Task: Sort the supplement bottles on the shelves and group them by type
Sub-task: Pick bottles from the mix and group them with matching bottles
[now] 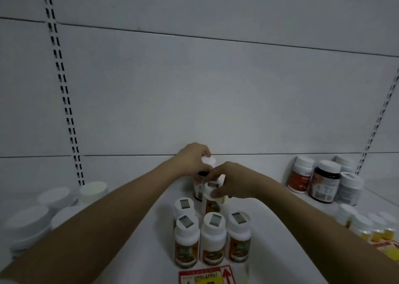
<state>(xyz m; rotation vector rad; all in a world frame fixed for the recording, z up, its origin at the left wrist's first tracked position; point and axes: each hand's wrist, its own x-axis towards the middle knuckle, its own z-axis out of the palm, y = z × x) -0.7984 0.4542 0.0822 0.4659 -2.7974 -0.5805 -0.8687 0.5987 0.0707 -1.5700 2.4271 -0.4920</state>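
My left hand (190, 158) grips the white cap of a dark bottle (198, 185) mid-shelf (133, 229), toward the back wall; my right hand (231, 181) pinches an orange-labelled bottle (212, 204) just beside it.

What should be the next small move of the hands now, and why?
Probably the right hand should set its orange-label bottle down behind the matching cluster, since the left hand already holds the dark bottle at the back.
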